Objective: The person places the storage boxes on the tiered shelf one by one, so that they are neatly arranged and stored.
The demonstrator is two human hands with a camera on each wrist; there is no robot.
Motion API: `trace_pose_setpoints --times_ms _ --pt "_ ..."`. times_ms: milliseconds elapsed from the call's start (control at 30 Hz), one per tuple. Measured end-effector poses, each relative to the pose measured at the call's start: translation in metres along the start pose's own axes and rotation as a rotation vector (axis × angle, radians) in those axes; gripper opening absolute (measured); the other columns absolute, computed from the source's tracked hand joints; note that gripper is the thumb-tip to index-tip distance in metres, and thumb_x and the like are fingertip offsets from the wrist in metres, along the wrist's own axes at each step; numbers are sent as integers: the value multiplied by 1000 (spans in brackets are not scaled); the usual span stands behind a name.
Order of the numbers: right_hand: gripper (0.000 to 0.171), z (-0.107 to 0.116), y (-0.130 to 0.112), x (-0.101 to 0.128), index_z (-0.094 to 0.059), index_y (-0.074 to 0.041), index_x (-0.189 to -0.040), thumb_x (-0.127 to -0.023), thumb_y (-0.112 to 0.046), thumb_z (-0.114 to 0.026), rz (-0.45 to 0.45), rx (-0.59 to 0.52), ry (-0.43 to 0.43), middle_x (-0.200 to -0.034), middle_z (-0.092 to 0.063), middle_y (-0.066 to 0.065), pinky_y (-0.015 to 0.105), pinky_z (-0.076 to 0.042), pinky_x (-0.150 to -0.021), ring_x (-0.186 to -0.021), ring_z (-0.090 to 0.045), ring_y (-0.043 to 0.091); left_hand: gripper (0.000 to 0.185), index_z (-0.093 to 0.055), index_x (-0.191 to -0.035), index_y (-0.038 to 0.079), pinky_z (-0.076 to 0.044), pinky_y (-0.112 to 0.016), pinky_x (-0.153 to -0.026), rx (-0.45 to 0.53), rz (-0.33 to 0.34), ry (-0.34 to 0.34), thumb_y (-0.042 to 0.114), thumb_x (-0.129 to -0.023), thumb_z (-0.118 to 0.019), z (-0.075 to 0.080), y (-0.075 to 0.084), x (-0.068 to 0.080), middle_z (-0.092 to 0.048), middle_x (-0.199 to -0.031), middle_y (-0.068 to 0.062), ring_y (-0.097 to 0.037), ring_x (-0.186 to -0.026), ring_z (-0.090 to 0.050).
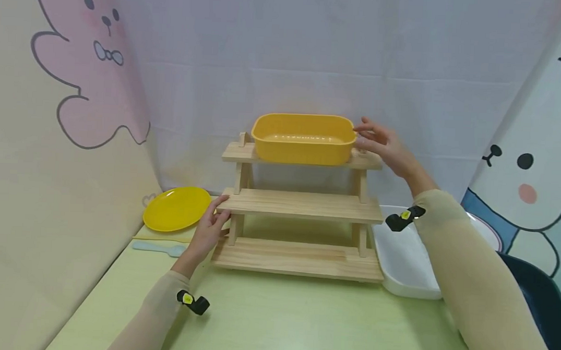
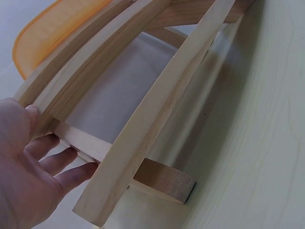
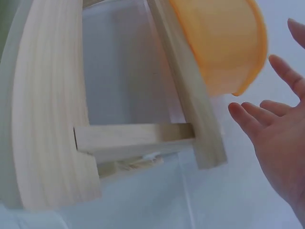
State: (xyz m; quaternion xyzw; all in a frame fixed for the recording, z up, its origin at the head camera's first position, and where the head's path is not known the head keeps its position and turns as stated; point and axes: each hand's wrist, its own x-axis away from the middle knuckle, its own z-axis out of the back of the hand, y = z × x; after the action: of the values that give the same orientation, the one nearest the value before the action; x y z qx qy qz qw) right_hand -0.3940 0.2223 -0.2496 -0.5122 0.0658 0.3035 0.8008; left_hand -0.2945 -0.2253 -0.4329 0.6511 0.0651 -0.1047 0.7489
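Observation:
A yellow plastic basin (image 1: 304, 151) stands on the top board of a three-tier wooden shelf rack (image 1: 302, 204). My left hand (image 1: 207, 233) grips the left end of the middle board. In the left wrist view its thumb lies on the board's edge and its fingers (image 2: 57, 160) reach underneath. Beside the basin's right end is my right hand (image 1: 388, 148), fingers spread and nearly straight. The right wrist view shows a gap between those fingers (image 3: 248, 119) and the basin (image 3: 224, 43).
Left of the rack lie a yellow plate (image 1: 175, 209) and a pale blue spoon (image 1: 160, 248). On the right are a white tray (image 1: 409, 285), a white rimmed plate (image 1: 487, 230) partly behind my sleeve, and a dark container (image 1: 538, 290). A cloth wall (image 1: 314, 51) rises behind the rack.

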Motion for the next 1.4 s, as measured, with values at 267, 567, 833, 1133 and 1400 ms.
trace_pose_setpoints --times_ms 267,567,833,1133,1400 --pt "40 14 -28 45 -57 -5 -135 -97 -16 -62 79 80 77 -165 -23 3 55 -28 -116 -147 -30 29 53 -32 -155 26 -45 -61 -97 -4 5 2 39 -106 -48 10 -2 1 -34 -154 -22 -41 -139 -40" --pt "48 23 -61 123 -55 -5 -139 -92 4 -64 197 236 75 -164 -25 2 14 -43 -98 -140 -41 17 54 -30 -156 25 -45 -61 -97 -33 -5 27 37 -107 -46 17 -3 2 -31 -157 -21 -42 -139 -39" --pt "51 34 -58 198 -59 -8 -132 -85 -1 -76 130 559 159 -157 -38 -1 1 -32 -95 -129 -38 -12 55 -31 -155 23 -45 -61 -96 6 -31 -2 38 -106 -48 10 -5 -3 -36 -152 -23 -41 -138 -40" --pt "49 57 -9 248 -58 -5 -131 -89 -19 -78 -139 688 188 -153 -41 21 16 -50 -89 -124 -55 32 54 -29 -156 20 -43 -64 -97 4 -46 2 36 -107 -46 12 -5 -1 -31 -154 -25 -44 -140 -37" --pt "61 84 13 278 -45 15 -128 -96 -31 -69 -374 817 130 -130 -40 44 78 -35 -86 -111 -38 61 52 -26 -158 17 -43 -64 -98 -11 8 2 25 -109 -43 11 7 8 -33 -153 -27 -43 -138 -39"
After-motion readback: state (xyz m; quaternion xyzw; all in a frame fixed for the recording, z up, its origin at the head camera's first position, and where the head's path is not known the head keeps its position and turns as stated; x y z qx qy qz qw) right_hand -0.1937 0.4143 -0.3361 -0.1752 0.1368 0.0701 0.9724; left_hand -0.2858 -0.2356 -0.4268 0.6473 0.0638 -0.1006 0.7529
